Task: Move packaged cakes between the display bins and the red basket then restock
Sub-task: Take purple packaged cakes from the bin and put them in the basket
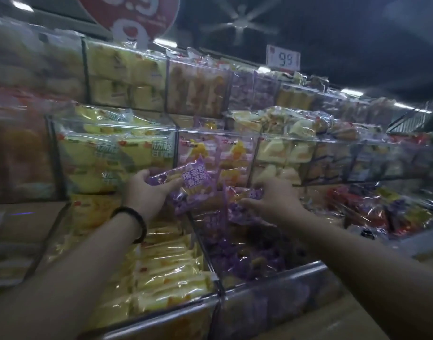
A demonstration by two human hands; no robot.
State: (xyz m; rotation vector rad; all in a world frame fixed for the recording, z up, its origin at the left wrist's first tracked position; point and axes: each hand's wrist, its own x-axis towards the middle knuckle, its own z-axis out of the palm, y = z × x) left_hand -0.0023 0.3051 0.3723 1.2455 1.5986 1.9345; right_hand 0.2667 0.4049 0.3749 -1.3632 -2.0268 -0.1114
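Note:
My left hand [146, 190] grips a purple-wrapped packaged cake [188, 179] and holds it up over the clear display bin of purple cakes [267, 276]. My right hand [272, 200] is closed on more purple cake packets [242, 207] just above the same bin. Loose purple cakes [250, 258] lie in the bin's bottom. No red basket is in view.
To the left, a bin of yellow-wrapped cakes [166, 271] borders the purple one. Tiers of clear bins with yellow, orange and pink cakes [117, 155] rise behind. Red and mixed packets [358, 207] fill bins at right. A 9.9 price tag [283, 58] stands on top.

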